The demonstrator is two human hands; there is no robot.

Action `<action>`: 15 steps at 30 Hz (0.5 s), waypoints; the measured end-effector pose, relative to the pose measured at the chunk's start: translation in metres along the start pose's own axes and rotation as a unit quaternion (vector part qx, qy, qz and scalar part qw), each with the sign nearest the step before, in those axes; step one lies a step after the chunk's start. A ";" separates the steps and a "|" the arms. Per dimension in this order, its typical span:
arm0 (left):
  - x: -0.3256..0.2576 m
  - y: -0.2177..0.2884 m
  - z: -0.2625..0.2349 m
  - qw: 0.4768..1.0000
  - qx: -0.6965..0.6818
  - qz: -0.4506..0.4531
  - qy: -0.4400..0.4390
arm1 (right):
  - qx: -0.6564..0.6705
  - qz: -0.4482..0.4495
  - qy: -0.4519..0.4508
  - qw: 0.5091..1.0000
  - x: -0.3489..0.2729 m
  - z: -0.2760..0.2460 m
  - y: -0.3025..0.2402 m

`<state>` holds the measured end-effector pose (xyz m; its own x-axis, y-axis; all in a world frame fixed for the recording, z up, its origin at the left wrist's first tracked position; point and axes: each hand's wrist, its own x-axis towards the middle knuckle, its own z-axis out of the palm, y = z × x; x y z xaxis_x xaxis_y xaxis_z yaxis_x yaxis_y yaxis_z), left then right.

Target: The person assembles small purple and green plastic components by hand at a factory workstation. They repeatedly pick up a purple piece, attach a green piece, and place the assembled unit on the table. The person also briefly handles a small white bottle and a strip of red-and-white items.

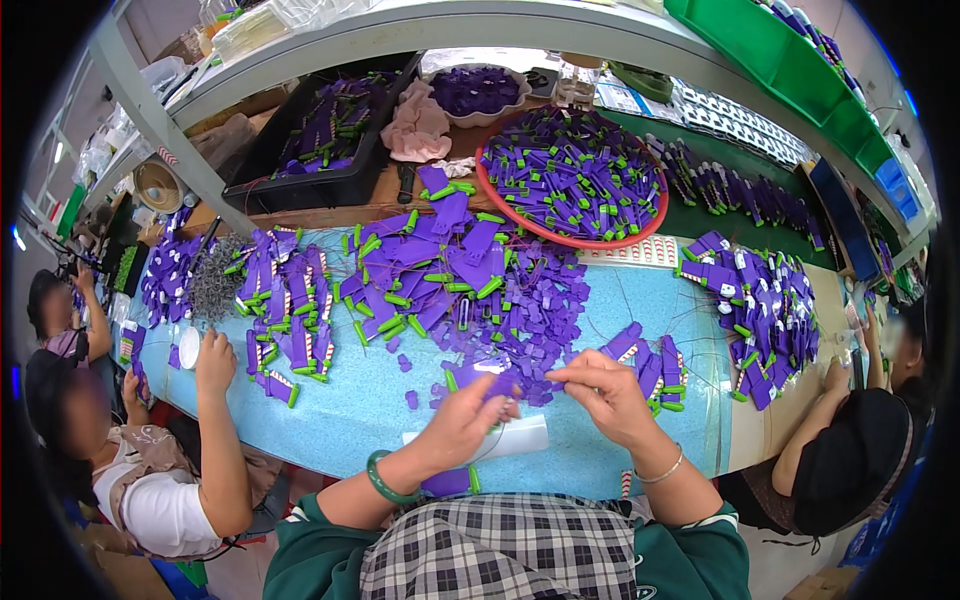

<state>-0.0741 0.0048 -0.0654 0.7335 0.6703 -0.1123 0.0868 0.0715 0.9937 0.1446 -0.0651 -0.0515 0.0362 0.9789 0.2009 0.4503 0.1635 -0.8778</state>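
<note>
Low in the middle of the frame, the left hand [462,420] pinches a small purple plastic piece [492,378] with fingers shut tight, and the right hand [605,392] nips its edge to steady it above the light blue desk [350,410].

Light blue table [340,410], heaps of purple tags [450,280], red round tray [655,215], white slip [525,437]
</note>
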 end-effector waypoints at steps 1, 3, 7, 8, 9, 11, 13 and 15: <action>0.002 -0.004 0.004 0.999 -0.018 -0.002 -0.031 | 0.043 0.012 0.000 0.999 -0.003 0.002 -0.009; 0.003 -0.007 0.009 0.998 0.023 -0.005 -0.064 | 0.080 0.034 -0.004 0.996 -0.007 0.009 -0.020; 0.001 -0.005 0.014 0.982 0.164 0.034 -0.086 | 0.022 -0.025 0.019 0.999 -0.010 0.024 -0.021; 0.000 -0.005 0.015 0.975 0.200 0.068 -0.076 | 0.004 -0.027 0.023 0.999 -0.011 0.026 -0.024; -0.001 -0.005 0.015 0.965 0.234 0.102 -0.065 | -0.014 -0.029 0.026 0.999 -0.011 0.026 -0.026; -0.003 -0.001 0.014 0.960 0.250 0.103 -0.067 | -0.062 -0.064 0.049 0.995 -0.014 0.030 -0.022; -0.003 0.001 0.014 0.953 0.272 0.112 -0.067 | -0.087 -0.088 0.070 0.990 -0.015 0.032 -0.019; -0.002 -0.001 0.013 0.950 0.280 0.124 -0.067 | -0.089 -0.101 0.087 0.987 -0.016 0.035 -0.017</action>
<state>-0.0669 -0.0061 -0.0663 0.8542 0.5126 0.0869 0.2177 -0.5044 0.8356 0.1055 -0.0789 -0.0546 0.0756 0.8900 0.4497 0.6127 0.3144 -0.7251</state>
